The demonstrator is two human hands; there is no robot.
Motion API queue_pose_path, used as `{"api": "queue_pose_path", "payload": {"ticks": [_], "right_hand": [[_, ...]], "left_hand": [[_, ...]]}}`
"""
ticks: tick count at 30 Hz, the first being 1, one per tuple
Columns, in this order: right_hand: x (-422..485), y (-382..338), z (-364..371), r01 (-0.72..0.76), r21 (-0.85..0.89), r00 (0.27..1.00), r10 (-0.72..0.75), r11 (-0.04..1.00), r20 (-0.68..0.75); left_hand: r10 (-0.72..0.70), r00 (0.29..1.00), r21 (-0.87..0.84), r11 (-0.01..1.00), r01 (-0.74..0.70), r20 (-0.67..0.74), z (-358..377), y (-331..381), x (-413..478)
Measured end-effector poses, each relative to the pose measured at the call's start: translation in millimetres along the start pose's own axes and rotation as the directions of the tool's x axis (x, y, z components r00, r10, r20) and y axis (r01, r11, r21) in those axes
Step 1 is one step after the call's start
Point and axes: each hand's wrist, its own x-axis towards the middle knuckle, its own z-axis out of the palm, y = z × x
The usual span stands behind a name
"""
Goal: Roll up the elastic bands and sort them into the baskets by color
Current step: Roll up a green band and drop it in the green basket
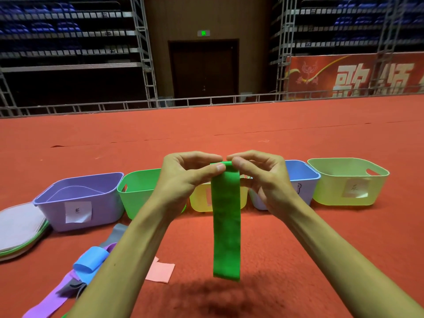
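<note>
A green elastic band hangs straight down in front of me, its top edge folded over. My left hand and my right hand both pinch that top edge between thumb and fingers. Behind my hands, a row of baskets stands on the red carpet: purple, green, yellow, blue and pale green. Loose bands lie at the lower left: blue, purple, grey and pink.
A stack of flat pale sheets lies left of the purple basket. The red carpet stretches beyond the baskets to a metal rail, with dark stands and a red banner behind.
</note>
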Motion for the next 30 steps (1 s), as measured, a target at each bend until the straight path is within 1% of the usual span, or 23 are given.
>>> {"api": "queue_pose_path", "payload": {"ticks": [4,8,10,14,19,23,30], "right_hand": [[-1,1,1,0.015,-0.055,0.999,-0.017,0.998,-0.05],[0,0,-1,0.042,-0.024,0.998,-0.043,0.999,-0.043],[0,1,-2,0.045,-0.027,0.998,-0.046,0.999,-0.044],[-1,2,-4,0.059,-0.046,0.998,-0.061,0.997,-0.035],[-1,3,-3,0.025,-0.023,1.0,-0.025,0.999,-0.016],[-1,4,-1,0.025,-0.082,0.999,-0.029,0.996,-0.043],[-1,6,-2,0.047,-0.111,0.998,-0.05,0.993,-0.025]], "left_hand": [[0.005,1.0,0.006,1.0,-0.005,0.028,1,-1,0],[-0.059,0.994,0.012,0.998,0.058,0.093,3,0,-1],[-0.073,0.994,0.029,0.997,0.07,0.082,4,0,-1],[-0.048,0.998,0.022,0.999,0.047,0.048,5,-1,-1],[-0.011,0.999,0.014,1.0,0.01,0.04,2,-7,1],[0.009,1.0,0.003,1.0,-0.009,0.022,1,-9,0],[-0.053,0.998,-0.022,0.998,0.053,0.042,2,-11,-1]]}}
